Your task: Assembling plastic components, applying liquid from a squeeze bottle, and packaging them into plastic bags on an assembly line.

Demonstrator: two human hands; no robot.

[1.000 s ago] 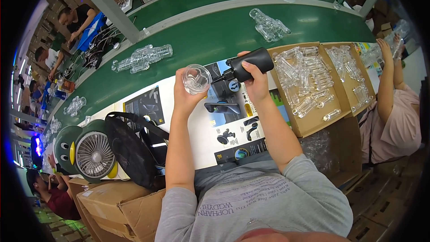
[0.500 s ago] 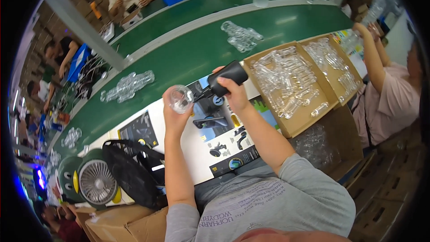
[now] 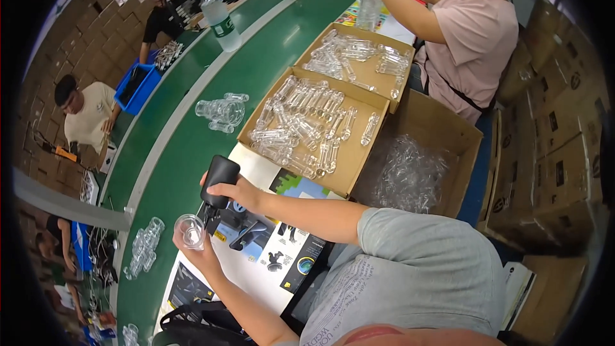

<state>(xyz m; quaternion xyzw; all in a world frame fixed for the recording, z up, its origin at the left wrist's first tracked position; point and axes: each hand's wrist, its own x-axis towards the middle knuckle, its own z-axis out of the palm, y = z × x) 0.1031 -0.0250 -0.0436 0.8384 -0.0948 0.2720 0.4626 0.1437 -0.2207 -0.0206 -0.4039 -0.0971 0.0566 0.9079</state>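
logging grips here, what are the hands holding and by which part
Left hand: a clear round piece, by its outer side. Right hand: a black bottle, around its body.

Purple lettering [image 3: 334, 307] on grey shirt [image 3: 429, 269], green label [image 3: 223, 27] on bottle [image 3: 214, 9], printed sheet [image 3: 253, 277]

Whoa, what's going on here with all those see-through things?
A person is holding a clear round cup-shaped piece in the left hand and a black bottle-shaped tool in the right hand. The tool's narrow end is right by the cup's side; whether they touch is hard to tell. Lots of small clear tubes lie in cardboard trays nearby, and bigger clear pieces sit on the green table. Someone in a pink top works alongside.
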